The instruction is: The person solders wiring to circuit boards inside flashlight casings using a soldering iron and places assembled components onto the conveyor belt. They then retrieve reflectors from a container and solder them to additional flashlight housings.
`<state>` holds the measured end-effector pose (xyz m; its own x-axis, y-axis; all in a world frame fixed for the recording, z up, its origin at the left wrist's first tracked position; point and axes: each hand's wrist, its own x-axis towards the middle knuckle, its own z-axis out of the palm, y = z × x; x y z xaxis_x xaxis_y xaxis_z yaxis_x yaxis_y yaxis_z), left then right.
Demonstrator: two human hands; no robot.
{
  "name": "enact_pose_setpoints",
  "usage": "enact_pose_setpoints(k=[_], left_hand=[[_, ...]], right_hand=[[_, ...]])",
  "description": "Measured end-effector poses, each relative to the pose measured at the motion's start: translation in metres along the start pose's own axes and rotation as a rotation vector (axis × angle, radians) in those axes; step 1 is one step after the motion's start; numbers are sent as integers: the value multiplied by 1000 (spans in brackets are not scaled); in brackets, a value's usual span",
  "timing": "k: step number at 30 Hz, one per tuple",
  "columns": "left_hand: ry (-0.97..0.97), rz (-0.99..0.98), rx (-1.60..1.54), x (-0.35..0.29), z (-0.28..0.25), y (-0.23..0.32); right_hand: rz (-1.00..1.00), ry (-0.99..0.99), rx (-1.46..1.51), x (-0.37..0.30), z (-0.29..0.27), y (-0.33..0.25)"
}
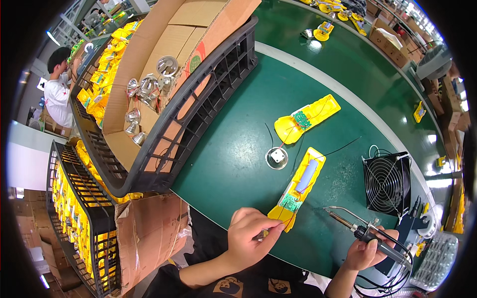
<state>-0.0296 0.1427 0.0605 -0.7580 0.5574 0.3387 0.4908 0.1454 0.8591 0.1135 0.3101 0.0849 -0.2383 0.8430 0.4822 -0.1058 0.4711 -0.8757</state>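
Observation:
My left hand (251, 231) is closed in a pinch on thin wires at the near end of a yellow plastic housing (301, 180). A green circuit board (290, 202) and a pale violet cylindrical battery (307, 176) sit in that housing. Something shiny and silver shows partly behind the left fingers. My right hand (368, 254) grips a soldering iron (381, 244) with a thin curved metal tube alongside; its tip points at the board, apart from it. Farther off lie a second yellow housing (323, 110) with a board and a round silver lamp part (277, 157) wired to it.
At left, a black crate (198, 107) holds a cardboard box (136, 64) with silver reflector cups (149, 85). Another crate (102, 248) of yellow parts stands nearer. A black fan (387, 183) stands at right. Beyond runs a green belt (357, 59). A person (58, 92) is at far left.

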Motion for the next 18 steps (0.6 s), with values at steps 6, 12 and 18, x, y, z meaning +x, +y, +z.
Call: enact_pose_setpoints(k=[6, 12, 18], left_hand=[[41, -84, 56, 3, 6, 3], [70, -37, 126, 4, 12, -1], [118, -1, 139, 3, 13, -6]], right_hand=[[37, -49, 89, -5, 9, -2], [41, -189, 28, -14, 24, -3], [81, -290, 33, -18, 25, -1]])
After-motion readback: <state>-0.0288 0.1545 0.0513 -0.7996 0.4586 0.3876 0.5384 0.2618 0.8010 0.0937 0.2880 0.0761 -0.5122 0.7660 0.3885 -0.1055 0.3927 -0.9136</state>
